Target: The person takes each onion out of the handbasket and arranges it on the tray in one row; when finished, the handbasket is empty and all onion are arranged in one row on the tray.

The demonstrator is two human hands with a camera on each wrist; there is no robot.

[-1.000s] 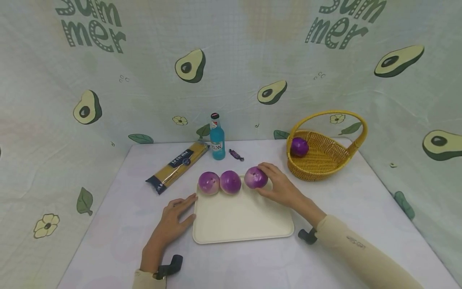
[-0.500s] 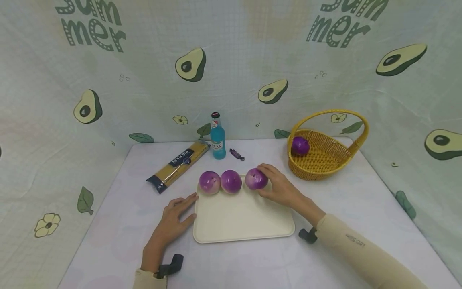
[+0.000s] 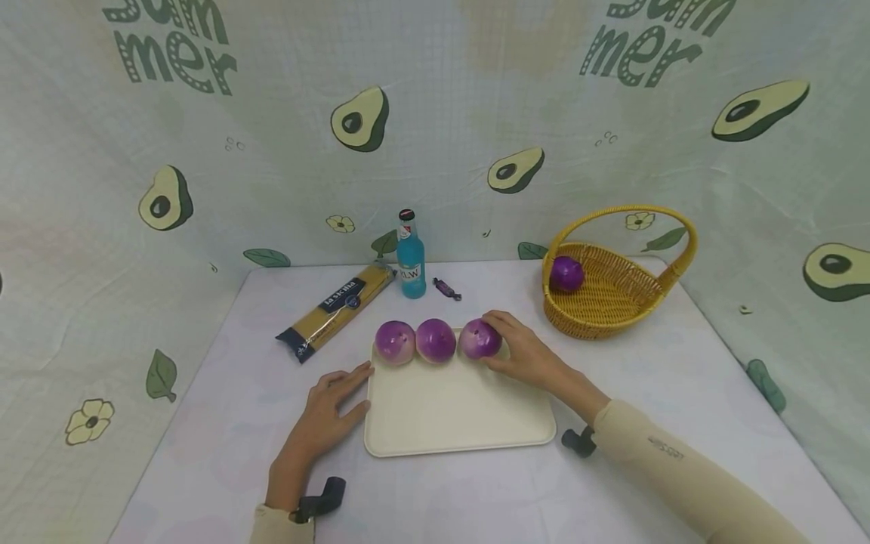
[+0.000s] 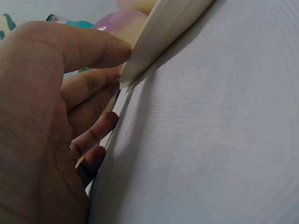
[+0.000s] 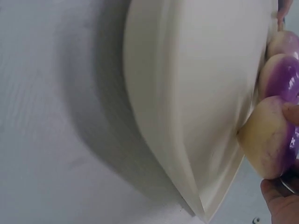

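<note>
Purple veg point(image 3: 479, 339) pinched in R hand point(image 3: 526, 357) edged twd 2 others point(image 3: 436, 341) mid-frame; L hand point(image 3: 325, 419), spread, touched 1 tray point(image 3: 462, 412); 4th veg point(image 3: 567, 273) upper R.

The lined-up vegetables point(image 3: 436, 341) are purple and cream, the tray point(image 3: 455, 415) cream, the basket point(image 3: 584, 328) golden, the backdrop point(image 3: 435, 75) avocado-printed.

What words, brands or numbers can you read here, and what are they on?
"sum mer", twice, upper line cropped: hanging cloth
"la sicilia", apparently, slightly blurred: long packet
"LW", letter before it unclear: blue bottle
Too small or blurred: smaller packet print, neck label, print on right sleeve.
No numbers readable.
</note>
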